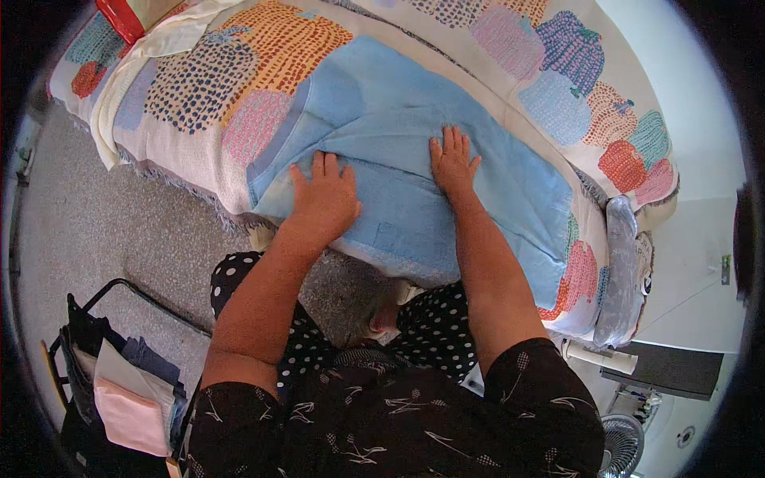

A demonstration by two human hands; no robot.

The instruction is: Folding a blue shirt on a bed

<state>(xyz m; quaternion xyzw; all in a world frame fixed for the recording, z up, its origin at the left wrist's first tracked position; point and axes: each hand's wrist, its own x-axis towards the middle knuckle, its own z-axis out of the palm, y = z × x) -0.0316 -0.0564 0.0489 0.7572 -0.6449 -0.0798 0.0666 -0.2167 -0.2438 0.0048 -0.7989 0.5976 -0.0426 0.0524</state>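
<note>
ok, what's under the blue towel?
The blue towel lies on a colourful patterned blanket, which shows all around it. Both hands, left hand and right hand, press flat on top. Whatever lies beneath the blanket is covered.

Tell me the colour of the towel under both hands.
Light blue towel, plain; clearest in the head view, spread over the patterned bedspread.

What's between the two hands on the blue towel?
Only bare blue towel, with a raised fold running across it, lies between the left hand and the right hand; both press flat, seen in the head view.
</note>
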